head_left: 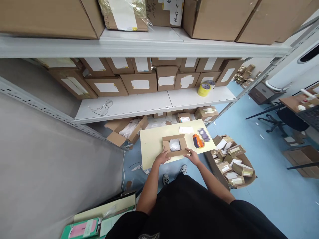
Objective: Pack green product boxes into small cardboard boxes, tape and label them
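A small cardboard box (184, 144) with raised flaps rests on a pale yellow table (152, 142). Inside it lies a white, plastic-looking packet (175, 145). My left hand (162, 157) grips the near left corner of the box, and my right hand (192, 156) has hold of its near right corner. Just right of the box is an orange and dark tape dispenser (198, 141) with some yellow tape. White paper slips (186, 129) lie behind the box, beside a blurred-out purple item (204, 134).
Labelled cartons (144, 83) line the shelf (139, 101) ahead, with tape rolls (204, 89) and glasses (102, 108) on its front. A large carton (245, 182) full of small packed boxes stands right of the table. An open carton (117, 137) with white packets is at left.
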`<state>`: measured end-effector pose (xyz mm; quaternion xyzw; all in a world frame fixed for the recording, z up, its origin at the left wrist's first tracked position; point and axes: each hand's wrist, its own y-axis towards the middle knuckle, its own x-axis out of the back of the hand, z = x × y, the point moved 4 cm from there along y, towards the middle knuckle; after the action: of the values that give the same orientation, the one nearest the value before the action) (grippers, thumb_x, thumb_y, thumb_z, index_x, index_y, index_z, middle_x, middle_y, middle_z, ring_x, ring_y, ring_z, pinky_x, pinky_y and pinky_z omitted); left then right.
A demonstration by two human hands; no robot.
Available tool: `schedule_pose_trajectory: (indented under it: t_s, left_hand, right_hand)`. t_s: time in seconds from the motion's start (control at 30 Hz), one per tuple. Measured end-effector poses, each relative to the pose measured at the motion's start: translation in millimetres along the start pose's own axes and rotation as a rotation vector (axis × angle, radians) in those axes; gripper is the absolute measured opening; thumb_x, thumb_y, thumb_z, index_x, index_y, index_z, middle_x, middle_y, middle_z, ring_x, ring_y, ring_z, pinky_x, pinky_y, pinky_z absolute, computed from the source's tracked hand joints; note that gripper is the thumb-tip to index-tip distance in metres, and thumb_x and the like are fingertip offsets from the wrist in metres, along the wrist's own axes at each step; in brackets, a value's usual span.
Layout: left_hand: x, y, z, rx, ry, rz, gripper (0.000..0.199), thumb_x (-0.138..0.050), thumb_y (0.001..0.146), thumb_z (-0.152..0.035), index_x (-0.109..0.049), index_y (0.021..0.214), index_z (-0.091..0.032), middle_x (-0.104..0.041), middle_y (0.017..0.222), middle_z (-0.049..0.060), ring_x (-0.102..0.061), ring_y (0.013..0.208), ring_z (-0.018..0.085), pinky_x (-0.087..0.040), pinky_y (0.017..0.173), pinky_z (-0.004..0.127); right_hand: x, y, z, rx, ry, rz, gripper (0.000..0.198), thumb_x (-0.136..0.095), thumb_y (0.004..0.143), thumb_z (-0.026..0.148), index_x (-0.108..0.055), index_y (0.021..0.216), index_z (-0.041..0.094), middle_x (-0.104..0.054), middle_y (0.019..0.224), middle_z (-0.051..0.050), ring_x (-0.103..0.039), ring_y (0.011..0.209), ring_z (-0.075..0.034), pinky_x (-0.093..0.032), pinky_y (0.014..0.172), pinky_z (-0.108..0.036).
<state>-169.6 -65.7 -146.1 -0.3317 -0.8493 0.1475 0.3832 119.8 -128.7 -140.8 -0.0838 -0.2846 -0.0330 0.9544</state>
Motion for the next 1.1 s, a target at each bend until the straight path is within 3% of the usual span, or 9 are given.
schedule_pose_trajectory:
  t_s: [0.17, 0.3, 0.43, 0.57, 0.7, 0.77, 0.83, 0.97, 1.1]
  left_hand:
    - [30, 14, -14, 0.175, 0.009, -0.144, 0.055, -0.072, 0.084, -0.051, -0.065, 0.132, -0.026, -0.062, 0.149, 0.009, -0.059, 0.136, 0.029, -0.047, 0.107, 0.033]
    - [33, 9, -19, 0.370, 0.067, -0.371, 0.059, -0.064, 0.092, -0.046, -0.052, 0.146, -0.024, -0.071, 0.133, 0.014, -0.066, 0.123, 0.031, -0.051, 0.098, 0.037]
    - [31, 2, -19, 0.414, 0.088, -0.479, 0.086, -0.070, 0.089, -0.045, -0.031, 0.161, -0.021, -0.053, 0.153, 0.019, -0.061, 0.129, 0.035, -0.053, 0.098, 0.041]
    - [44, 14, -37, 0.143, 0.234, -0.456, 0.102, -0.077, 0.084, -0.029, -0.016, 0.166, -0.030, -0.023, 0.173, 0.012, -0.037, 0.150, 0.035, -0.044, 0.114, 0.040]
    - [53, 23, -51, -0.020, 0.344, -0.403, 0.098, -0.069, 0.084, -0.014, -0.019, 0.167, -0.026, -0.035, 0.167, 0.011, -0.032, 0.152, 0.031, -0.036, 0.122, 0.040]
    - [43, 21, -51, -0.018, 0.384, -0.346, 0.089, -0.064, 0.086, -0.013, -0.027, 0.165, -0.026, -0.045, 0.161, 0.011, -0.036, 0.150, 0.031, -0.037, 0.121, 0.042]
    - [23, 15, -46, 0.008, 0.425, -0.242, 0.084, -0.062, 0.086, -0.013, -0.033, 0.163, -0.026, -0.042, 0.164, 0.012, -0.036, 0.150, 0.032, -0.041, 0.117, 0.043]
    - [-16, 5, -34, 0.105, 0.444, -0.135, 0.101, -0.068, 0.082, -0.017, -0.016, 0.168, -0.025, -0.003, 0.177, 0.012, -0.022, 0.158, 0.039, -0.047, 0.112, 0.046]
    - [-22, 9, -25, 0.118, 0.379, -0.093, 0.109, -0.070, 0.084, -0.027, -0.002, 0.169, -0.028, 0.014, 0.175, 0.010, -0.015, 0.160, 0.039, -0.044, 0.115, 0.045]
  right_hand:
    - [0, 20, -1, -0.051, -0.027, -0.267, 0.055, -0.070, 0.079, 0.067, -0.068, 0.107, 0.019, -0.071, 0.115, -0.015, -0.069, 0.100, -0.030, -0.058, 0.083, -0.043]
    - [-16, 30, -13, -0.224, -0.077, -0.365, 0.055, -0.064, 0.080, 0.062, -0.063, 0.112, 0.018, -0.068, 0.118, -0.015, -0.068, 0.096, -0.028, -0.056, 0.085, -0.041]
    - [-27, 30, -22, -0.414, -0.088, -0.328, 0.067, -0.067, 0.078, 0.055, -0.056, 0.131, 0.015, -0.066, 0.126, -0.018, -0.069, 0.105, -0.031, -0.053, 0.088, -0.040]
    - [-24, 33, -20, -0.467, -0.093, -0.289, 0.073, -0.071, 0.077, 0.049, -0.051, 0.139, 0.017, -0.065, 0.132, -0.019, -0.065, 0.119, -0.032, -0.050, 0.094, -0.037]
    - [-25, 38, -18, -0.505, -0.081, -0.266, 0.072, -0.072, 0.078, 0.046, -0.050, 0.141, 0.018, -0.065, 0.133, -0.019, -0.064, 0.122, -0.033, -0.049, 0.096, -0.038]
    - [-27, 38, -20, -0.507, -0.076, -0.255, 0.069, -0.070, 0.079, 0.045, -0.050, 0.140, 0.020, -0.064, 0.133, -0.018, -0.064, 0.120, -0.033, -0.049, 0.095, -0.039]
    - [-29, 37, -25, -0.506, -0.066, -0.257, 0.068, -0.070, 0.080, 0.048, -0.051, 0.139, 0.021, -0.065, 0.132, -0.018, -0.065, 0.118, -0.033, -0.049, 0.093, -0.039]
    - [-31, 34, -33, -0.479, -0.021, -0.287, 0.070, -0.072, 0.077, 0.052, -0.052, 0.136, 0.021, -0.066, 0.129, -0.018, -0.065, 0.116, -0.034, -0.050, 0.094, -0.040]
    - [-34, 34, -33, -0.395, 0.062, -0.309, 0.065, -0.069, 0.079, 0.046, -0.052, 0.137, 0.021, -0.066, 0.128, -0.016, -0.064, 0.117, -0.033, -0.050, 0.097, -0.043]
